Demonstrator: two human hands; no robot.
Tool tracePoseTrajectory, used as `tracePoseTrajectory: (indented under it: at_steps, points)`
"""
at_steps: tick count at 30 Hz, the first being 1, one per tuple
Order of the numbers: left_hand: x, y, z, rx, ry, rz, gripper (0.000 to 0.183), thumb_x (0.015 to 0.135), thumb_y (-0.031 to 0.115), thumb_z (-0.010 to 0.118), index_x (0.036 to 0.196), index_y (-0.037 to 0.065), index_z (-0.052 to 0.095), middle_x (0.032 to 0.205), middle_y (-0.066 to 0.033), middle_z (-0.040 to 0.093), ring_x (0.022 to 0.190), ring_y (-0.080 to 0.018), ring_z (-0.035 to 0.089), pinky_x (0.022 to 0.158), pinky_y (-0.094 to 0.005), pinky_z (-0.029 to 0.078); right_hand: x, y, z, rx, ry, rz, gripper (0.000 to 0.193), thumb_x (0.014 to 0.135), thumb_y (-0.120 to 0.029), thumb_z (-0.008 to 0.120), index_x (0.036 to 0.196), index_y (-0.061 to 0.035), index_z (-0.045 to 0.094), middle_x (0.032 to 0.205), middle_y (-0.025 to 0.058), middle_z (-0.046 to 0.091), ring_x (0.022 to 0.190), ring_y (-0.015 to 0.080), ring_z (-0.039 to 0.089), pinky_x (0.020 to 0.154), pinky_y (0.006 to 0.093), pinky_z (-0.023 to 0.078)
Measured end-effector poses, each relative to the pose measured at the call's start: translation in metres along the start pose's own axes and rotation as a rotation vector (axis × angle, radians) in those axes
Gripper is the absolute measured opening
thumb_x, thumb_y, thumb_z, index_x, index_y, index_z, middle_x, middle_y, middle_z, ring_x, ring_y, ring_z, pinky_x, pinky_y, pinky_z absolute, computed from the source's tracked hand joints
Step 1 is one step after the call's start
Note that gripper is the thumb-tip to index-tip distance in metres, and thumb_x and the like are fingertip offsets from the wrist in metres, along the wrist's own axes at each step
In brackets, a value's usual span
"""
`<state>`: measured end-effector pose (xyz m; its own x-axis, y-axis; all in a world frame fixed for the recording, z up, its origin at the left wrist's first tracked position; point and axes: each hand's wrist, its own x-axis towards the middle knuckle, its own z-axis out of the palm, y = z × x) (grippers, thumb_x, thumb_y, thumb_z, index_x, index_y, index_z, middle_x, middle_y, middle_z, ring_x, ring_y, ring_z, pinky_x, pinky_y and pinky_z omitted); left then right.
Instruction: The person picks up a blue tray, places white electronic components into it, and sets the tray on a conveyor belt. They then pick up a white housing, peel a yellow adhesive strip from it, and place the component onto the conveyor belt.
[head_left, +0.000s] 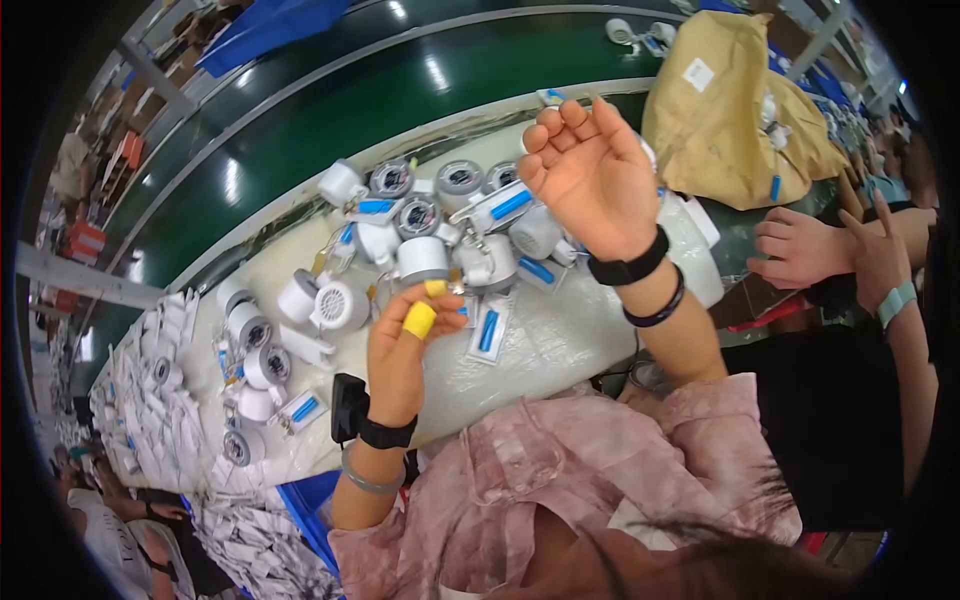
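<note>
My left hand (397,350) has yellow wraps on two digits and is over the near middle of the plastic-covered table. Its fingers curl in a pinch beside a white round housing with a grey rim (423,260); what they hold, if anything, I cannot make out. Raised above the table's right part, my right hand (592,185) is palm up, fingers apart and slightly bent, with nothing in it. Beneath and left of it lies a white part with a blue cylinder (511,205). A similar blue-and-white piece (488,332) rests just right of my left hand.
Several white housings (268,366) lie leftward, beside a heap of white parts (150,420). More pieces fill a blue bin (312,510) near me. A green conveyor (350,90) runs behind the table. At right are a yellow sack (725,110) and other people's hands (800,247).
</note>
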<state>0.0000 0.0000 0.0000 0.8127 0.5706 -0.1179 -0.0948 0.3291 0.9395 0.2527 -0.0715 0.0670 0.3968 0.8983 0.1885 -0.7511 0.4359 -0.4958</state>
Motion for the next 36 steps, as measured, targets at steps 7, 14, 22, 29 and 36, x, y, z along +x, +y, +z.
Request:
tracePoseTrajectory:
  at_steps: [7, 14, 22, 29, 36]
  points:
    - [0.005, -0.033, 0.054, -0.346, -0.208, -0.137, 0.057, 0.101, 0.04, 0.033, 0.144, 0.003, 0.03, 0.14, -0.015, 0.043, 0.118, -0.0276, 0.051, 0.103, -0.0416, 0.039, -0.011, 0.051, 0.0, 0.386, 0.054, 0.092, 0.039, 0.098, -0.039, 0.039, 0.08, -0.008, 0.055, 0.067, 0.0004, 0.04, 0.065, 0.0162, 0.036, 0.062, 0.0317, 0.032]
    - [0.019, -0.042, 0.044, -0.422, -0.144, -0.143, 0.054, 0.1, 0.044, 0.034, 0.139, 0.007, 0.036, 0.139, -0.0067, 0.043, 0.125, -0.021, 0.044, 0.104, -0.0398, 0.035, -0.026, 0.063, 0.023, 0.643, -0.057, 0.295, 0.043, 0.098, -0.044, 0.037, 0.077, -0.0081, 0.048, 0.068, 0.0003, 0.041, 0.065, 0.0148, 0.039, 0.06, 0.0296, 0.034]
    - [0.028, -0.055, 0.066, -0.628, -0.268, -0.146, 0.047, 0.101, 0.037, 0.042, 0.14, 0.012, 0.035, 0.135, -0.0012, 0.044, 0.122, -0.0154, 0.045, 0.102, -0.0371, 0.038, -0.033, 0.055, 0.048, 0.364, -0.044, 0.181, 0.037, 0.101, -0.032, 0.034, 0.072, -0.0111, 0.042, 0.062, 0.0004, 0.04, 0.057, 0.0136, 0.039, 0.054, 0.0295, 0.033]
    - [0.021, -0.053, 0.058, -0.563, -0.321, -0.099, 0.043, 0.102, 0.033, 0.04, 0.139, 0.01, 0.038, 0.126, -0.0027, 0.05, 0.114, -0.0143, 0.049, 0.1, -0.0358, 0.04, -0.041, 0.06, 0.049, -0.648, -0.001, -0.185, 0.035, 0.099, -0.024, 0.04, 0.072, -0.0037, 0.047, 0.06, 0.005, 0.046, 0.054, 0.0152, 0.046, 0.052, 0.0281, 0.039]
    - [0.028, -0.057, 0.059, -0.397, -0.302, -0.174, 0.049, 0.101, 0.032, 0.043, 0.143, 0.009, 0.03, 0.128, -0.0065, 0.048, 0.115, -0.0179, 0.051, 0.097, -0.0375, 0.043, -0.043, 0.061, 0.049, -0.722, -0.272, -0.153, 0.03, 0.098, -0.016, 0.044, 0.078, 0.0015, 0.057, 0.072, 0.0051, 0.058, 0.061, 0.011, 0.053, 0.06, 0.0247, 0.043]
